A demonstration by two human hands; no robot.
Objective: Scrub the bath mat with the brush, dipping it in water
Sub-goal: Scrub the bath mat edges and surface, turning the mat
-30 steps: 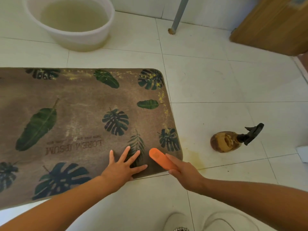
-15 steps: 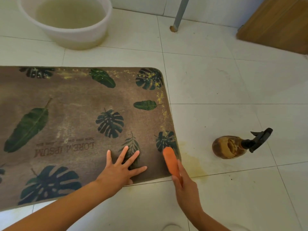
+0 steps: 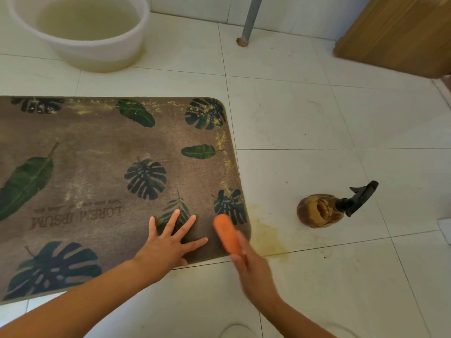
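A brown bath mat (image 3: 97, 172) with dark green leaf prints lies flat on the white tiled floor, with yellowish specks along its far and right edges. My left hand (image 3: 168, 242) presses flat on its near right part, fingers spread. My right hand (image 3: 251, 267) grips the handle of an orange brush (image 3: 225, 234), whose head rests on the mat's near right corner. A white basin (image 3: 102, 52) of cloudy water stands beyond the mat at the far left.
A brown spray bottle (image 3: 322, 211) with a black trigger lies on its side to the right of the mat. A yellowish wet stain (image 3: 266, 232) marks the tile by the mat's corner. A grey metal leg (image 3: 249, 23) and a wooden door (image 3: 400, 35) stand at the back.
The brush swung from pointing left to pointing away from me and now lies over the mat's near right corner. My left hand stayed pressed on the mat.
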